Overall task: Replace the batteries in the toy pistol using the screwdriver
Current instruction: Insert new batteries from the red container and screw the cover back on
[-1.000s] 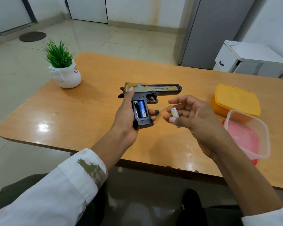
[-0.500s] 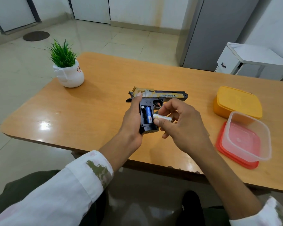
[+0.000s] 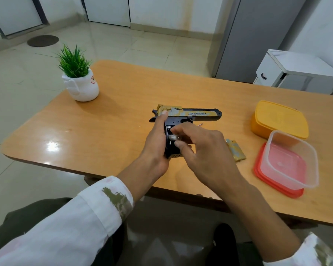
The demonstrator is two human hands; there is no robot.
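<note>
The black-and-gold plastic toy pistol [image 3: 192, 114] is gripped by its handle in the left hand [image 3: 156, 143] above the middle of the orange wooden tabletop [image 3: 123, 116], nearer its front edge, with the open battery bay facing up. A small silvery cylindrical battery [image 3: 173, 137] is pinched in the right hand [image 3: 206, 150] at the bay's mouth. Polarity marks are best matched, the spring end seated first, the other end pressed flat. The gold-patterned cover plate [image 3: 235, 150] lies toward the right edge.
</note>
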